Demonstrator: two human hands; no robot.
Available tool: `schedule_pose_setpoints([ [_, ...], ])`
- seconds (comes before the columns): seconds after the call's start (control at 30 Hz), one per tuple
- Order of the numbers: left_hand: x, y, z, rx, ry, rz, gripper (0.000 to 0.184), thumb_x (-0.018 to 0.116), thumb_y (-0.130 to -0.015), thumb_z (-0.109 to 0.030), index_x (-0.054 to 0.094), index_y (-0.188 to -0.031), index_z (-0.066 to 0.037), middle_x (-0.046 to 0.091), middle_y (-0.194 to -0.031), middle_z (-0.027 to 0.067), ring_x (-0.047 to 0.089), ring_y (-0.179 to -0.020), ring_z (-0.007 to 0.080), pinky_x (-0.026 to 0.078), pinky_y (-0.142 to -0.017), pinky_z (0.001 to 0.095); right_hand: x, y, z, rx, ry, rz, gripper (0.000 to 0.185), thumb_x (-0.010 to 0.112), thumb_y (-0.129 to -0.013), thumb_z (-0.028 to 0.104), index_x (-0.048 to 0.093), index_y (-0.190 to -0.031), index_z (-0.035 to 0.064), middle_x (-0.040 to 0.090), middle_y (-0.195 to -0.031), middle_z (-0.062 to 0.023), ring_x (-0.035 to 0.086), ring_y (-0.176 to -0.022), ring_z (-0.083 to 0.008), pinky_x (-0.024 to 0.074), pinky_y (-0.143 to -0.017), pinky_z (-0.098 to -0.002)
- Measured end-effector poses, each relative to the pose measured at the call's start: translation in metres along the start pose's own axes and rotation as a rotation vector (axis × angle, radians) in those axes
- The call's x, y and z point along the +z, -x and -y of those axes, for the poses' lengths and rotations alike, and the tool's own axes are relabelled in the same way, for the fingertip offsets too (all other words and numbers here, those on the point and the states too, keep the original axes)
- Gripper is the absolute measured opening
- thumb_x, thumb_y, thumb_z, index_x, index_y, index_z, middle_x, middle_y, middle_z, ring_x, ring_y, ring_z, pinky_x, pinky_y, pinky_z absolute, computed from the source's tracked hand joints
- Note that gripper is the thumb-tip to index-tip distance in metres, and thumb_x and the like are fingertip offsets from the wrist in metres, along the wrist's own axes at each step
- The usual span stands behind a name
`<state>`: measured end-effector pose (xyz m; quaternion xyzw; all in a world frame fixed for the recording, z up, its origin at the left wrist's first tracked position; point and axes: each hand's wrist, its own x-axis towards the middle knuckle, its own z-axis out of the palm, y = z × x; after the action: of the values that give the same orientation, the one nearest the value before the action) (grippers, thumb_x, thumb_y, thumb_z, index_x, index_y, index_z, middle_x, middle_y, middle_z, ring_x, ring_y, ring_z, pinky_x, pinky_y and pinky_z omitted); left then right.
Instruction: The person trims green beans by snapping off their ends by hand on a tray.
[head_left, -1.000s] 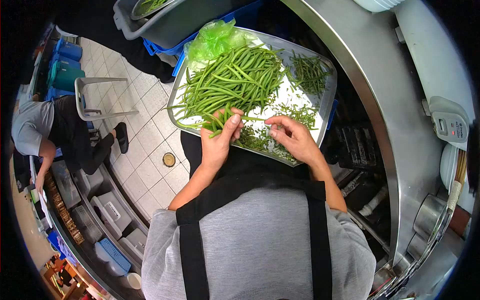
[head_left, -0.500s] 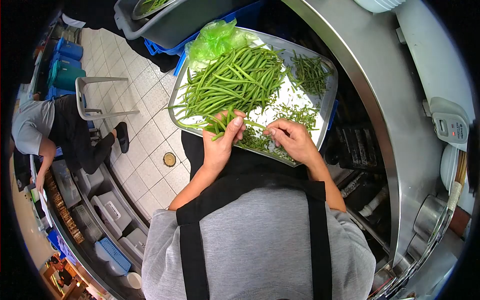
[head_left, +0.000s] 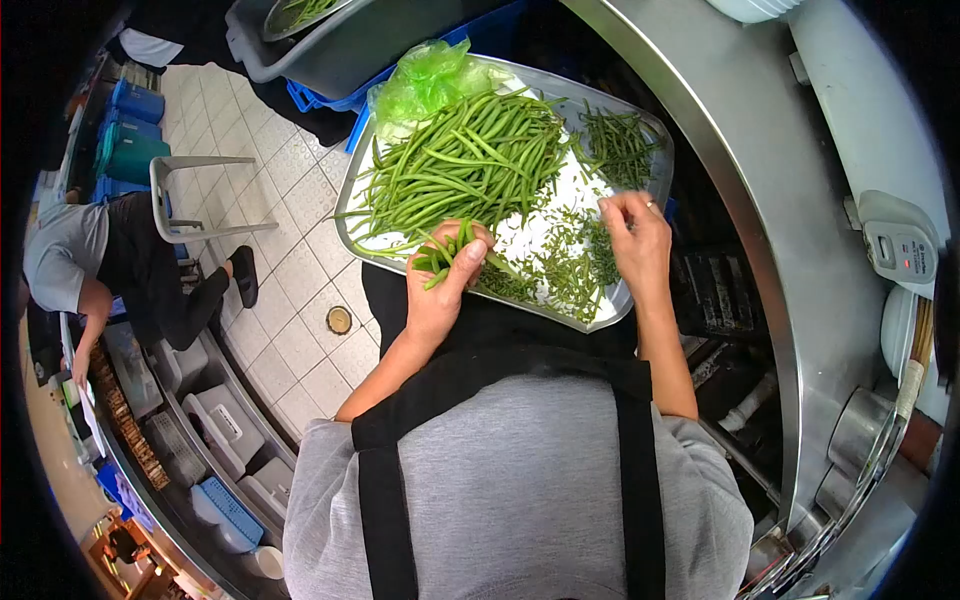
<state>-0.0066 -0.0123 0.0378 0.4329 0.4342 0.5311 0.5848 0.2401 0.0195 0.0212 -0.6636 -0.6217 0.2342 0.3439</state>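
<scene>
My left hand (head_left: 445,275) is closed around several green beans at the near edge of the metal tray (head_left: 655,140). Over the tray's right side, my right hand (head_left: 637,225) has its fingers bent together; whether something small is between them is hidden. A large heap of green beans (head_left: 470,160) fills the tray's left part, with a green plastic bag (head_left: 425,80) behind it. Small green trimmings (head_left: 570,265) lie scattered between my hands. Thin darker beans (head_left: 620,145) form a pile at the far right corner.
A steel counter (head_left: 740,180) curves along the right. Beyond the tray stands a grey tub (head_left: 330,50). At the left, a white chair (head_left: 160,200) stands on the tiles, and a person (head_left: 70,250) bends beside shelves of containers (head_left: 225,430). Another person's dark leg shows at top left.
My right hand has moved away from my left hand, right and slightly farther out over the tray. My left hand stays nearly in place, still holding beans.
</scene>
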Motion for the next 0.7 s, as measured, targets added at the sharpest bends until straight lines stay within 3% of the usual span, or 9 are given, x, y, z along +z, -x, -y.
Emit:
schedule_pose_setpoints([
  [0.07,0.004,0.001,0.001,-0.042,0.015,0.016,0.017,0.061,-0.094,-0.018,0.060,-0.096,-0.001,0.060,-0.078,0.0027,0.050,-0.062,0.0068,0.039,-0.055,0.0214,0.006,-0.003,0.003,-0.163,0.098,-0.142,0.006,0.059,-0.085,0.012,0.063,-0.084,0.0082,0.060,-0.102,-0.0115,0.061,-0.086,-0.0304,0.0468,-0.072,-0.0396],
  [0.2,0.001,-0.001,0.006,-0.089,0.006,0.044,0.017,0.061,-0.094,-0.019,0.056,-0.097,-0.003,0.055,-0.068,-0.0008,0.050,-0.059,0.0056,0.039,-0.054,0.0208,0.024,-0.008,-0.004,-0.233,0.109,0.048,0.010,0.058,-0.086,0.014,0.065,-0.090,0.0096,0.061,-0.101,-0.0114,0.061,-0.087,-0.0313,0.0457,-0.080,-0.0423],
  [0.33,0.001,0.000,0.009,-0.047,-0.016,0.010,0.016,0.067,-0.091,-0.014,0.056,-0.096,-0.003,0.055,-0.070,-0.0016,0.049,-0.060,0.0049,0.040,-0.056,0.0203,0.046,-0.016,0.021,-0.131,0.102,0.049,0.017,0.063,-0.086,0.022,0.067,-0.091,0.0066,0.062,-0.101,-0.0119,0.063,-0.085,-0.0324,0.0478,-0.080,-0.0433],
  [0.43,0.002,0.002,0.006,-0.078,-0.067,0.016,0.017,0.069,-0.088,-0.011,0.056,-0.096,-0.004,0.055,-0.073,-0.0024,0.049,-0.064,0.0039,0.041,-0.059,0.0196,0.059,-0.025,0.024,-0.178,0.157,0.022,0.019,0.066,-0.084,0.024,0.067,-0.092,0.0059,0.062,-0.100,-0.0131,0.063,-0.085,-0.0324,0.0486,-0.079,-0.0432],
  [0.57,0.004,0.002,0.006,-0.104,-0.102,0.015,0.015,0.070,-0.087,-0.010,0.059,-0.095,-0.003,0.057,-0.078,-0.0024,0.050,-0.069,0.0037,0.043,-0.063,0.0202,0.070,-0.031,0.022,-0.295,0.127,0.034,0.015,0.070,-0.082,0.017,0.067,-0.087,0.0030,0.064,-0.086,-0.0128,0.063,-0.074,-0.0313,0.0501,-0.069,-0.0416],
  [0.6,0.003,0.002,0.006,-0.108,-0.104,0.018,0.014,0.070,-0.088,-0.010,0.060,-0.095,-0.003,0.058,-0.079,-0.0023,0.051,-0.071,0.0040,0.043,-0.064,0.0208,0.067,-0.029,0.025,-0.242,0.109,0.073,0.012,0.066,-0.084,0.017,0.065,-0.086,0.0057,0.063,-0.087,-0.0111,0.062,-0.079,-0.0318,0.0474,-0.075,-0.0416],
  [0.7,0.002,0.003,0.006,-0.073,-0.173,0.018,0.012,0.070,-0.087,-0.009,0.064,-0.095,-0.002,0.062,-0.083,-0.0002,0.054,-0.072,0.0071,0.046,-0.065,0.0241,0.049,-0.017,0.033,-0.295,0.114,-0.015,0.010,0.066,-0.083,0.016,0.064,-0.085,0.0066,0.063,-0.086,-0.0105,0.061,-0.078,-0.0310,0.0460,-0.073,-0.0410],
])
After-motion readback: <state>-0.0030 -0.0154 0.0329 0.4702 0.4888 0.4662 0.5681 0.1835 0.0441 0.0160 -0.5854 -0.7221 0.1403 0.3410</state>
